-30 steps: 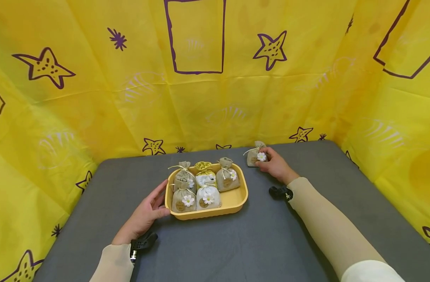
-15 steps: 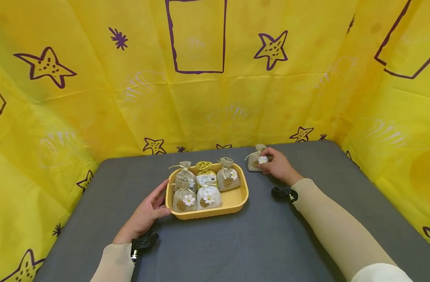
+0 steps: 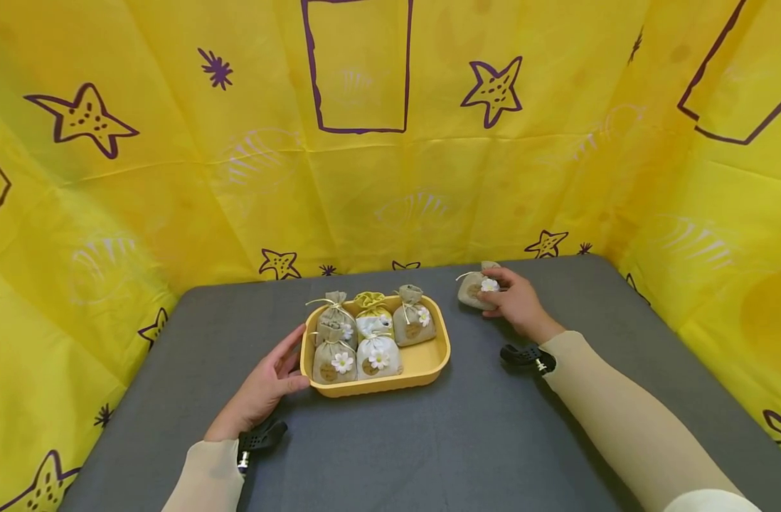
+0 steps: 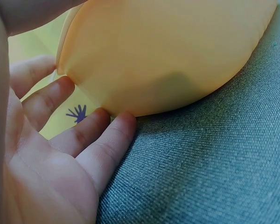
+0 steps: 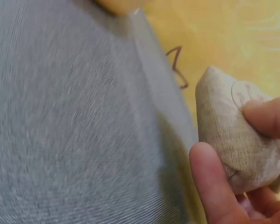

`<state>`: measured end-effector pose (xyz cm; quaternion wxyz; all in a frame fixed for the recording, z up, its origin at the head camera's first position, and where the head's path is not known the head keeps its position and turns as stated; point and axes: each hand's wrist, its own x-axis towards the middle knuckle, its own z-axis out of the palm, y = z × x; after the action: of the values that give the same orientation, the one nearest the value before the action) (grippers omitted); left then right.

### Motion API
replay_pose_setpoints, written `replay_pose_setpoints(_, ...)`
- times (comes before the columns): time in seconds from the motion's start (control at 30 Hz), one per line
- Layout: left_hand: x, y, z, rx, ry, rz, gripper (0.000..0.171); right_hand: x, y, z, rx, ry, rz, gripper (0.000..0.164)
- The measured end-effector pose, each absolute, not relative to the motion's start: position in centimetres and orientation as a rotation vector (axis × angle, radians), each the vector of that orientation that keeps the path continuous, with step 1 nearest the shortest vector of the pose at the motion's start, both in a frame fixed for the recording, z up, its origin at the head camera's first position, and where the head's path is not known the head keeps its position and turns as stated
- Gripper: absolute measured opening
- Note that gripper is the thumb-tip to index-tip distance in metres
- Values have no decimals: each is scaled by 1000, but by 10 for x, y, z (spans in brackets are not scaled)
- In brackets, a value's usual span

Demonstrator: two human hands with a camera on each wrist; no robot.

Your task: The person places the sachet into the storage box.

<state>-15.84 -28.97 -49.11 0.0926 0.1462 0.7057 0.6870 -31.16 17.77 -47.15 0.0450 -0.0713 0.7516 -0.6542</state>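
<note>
My right hand [image 3: 521, 304] pinches a small beige drawstring sachet [image 3: 471, 292] between thumb and fingers, to the right of the yellow tray [image 3: 424, 360]. A white flower decorates this sachet. Seen from the right wrist, its cloth body [image 5: 221, 123] is tilted and held clear of the grey cloth. My left hand [image 3: 256, 391] rests against the tray's left end; the left wrist view shows loosely extended fingertips touching the tray's outer wall [image 4: 144, 51]. Inside the tray stand several sachets: beige ones, a white one [image 3: 378, 358] in front and a yellow-topped one [image 3: 370, 301] behind it.
Bare tray floor shows at the front right, in front of the rear-right beige sachet [image 3: 412, 323]. A grey cloth [image 3: 390, 455] covers the table. Yellow curtains [image 3: 339, 199] with starfish drawings hang behind it and along both sides.
My right hand has moved right and slightly nearer with the sachet, whose top has tipped to the right. The left hand and the tray stay in place.
</note>
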Motion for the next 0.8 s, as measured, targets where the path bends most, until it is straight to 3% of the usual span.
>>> replay_pose_setpoints(0.27,-159,-290,-492,432,2097,2035,90,-291,175,-449,-216,2254,-2076,55)
replay_pose_setpoints(0.8,-160,-292,-493,505,2094,2039,92,-240,132,-414,-538,2231,-1977,45)
